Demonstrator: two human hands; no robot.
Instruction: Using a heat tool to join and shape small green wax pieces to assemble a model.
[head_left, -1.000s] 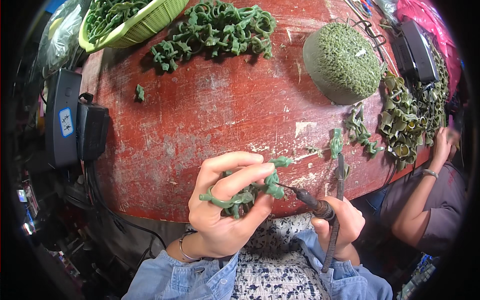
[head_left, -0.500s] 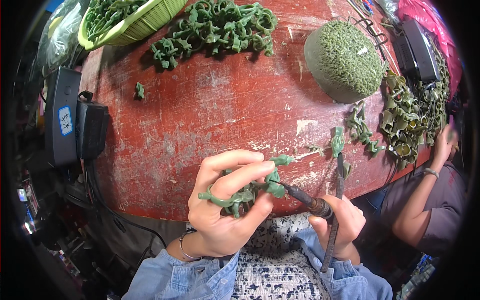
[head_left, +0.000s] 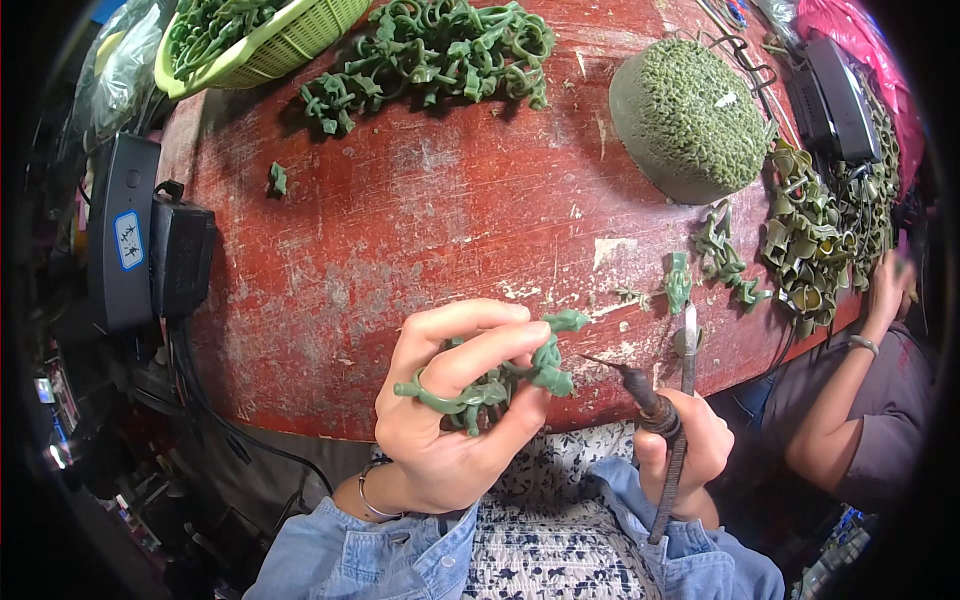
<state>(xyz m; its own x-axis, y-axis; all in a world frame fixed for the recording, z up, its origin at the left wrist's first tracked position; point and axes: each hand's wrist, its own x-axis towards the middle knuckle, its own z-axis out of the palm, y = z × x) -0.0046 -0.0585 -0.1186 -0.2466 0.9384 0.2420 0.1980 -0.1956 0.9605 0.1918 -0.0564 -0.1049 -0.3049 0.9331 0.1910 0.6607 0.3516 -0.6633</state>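
Note:
My left hand (head_left: 445, 425) is closed around a few green wax ring-like pieces (head_left: 550, 372), their knobbly ends sticking out past the thumb and fingertips. In my right hand (head_left: 700, 450) are two tools: a soldering-iron-like wax pen (head_left: 650, 400) with a thin dark tip, and a long flat metal blade (head_left: 689, 350). The pen's tip points at the held pieces but stands apart from them. Just beyond the blade's bright end lies a single green wax piece (head_left: 677, 282), and a small rounded bit on the table is partly behind the blade.
On the worn red table (head_left: 400, 240) sit a heap of green rings (head_left: 430, 60), a yellow-green basket (head_left: 265, 60), a round crumbly-topped green block (head_left: 690, 120) and olive-coloured pieces (head_left: 800, 240). Dark devices (head_left: 125, 230) stand left. At right is another person's arm (head_left: 845, 390).
My right hand has drawn the pen's tip back, right and away from the held wax piece. The blade has turned with it, its flat side now catching light. My left hand stays put.

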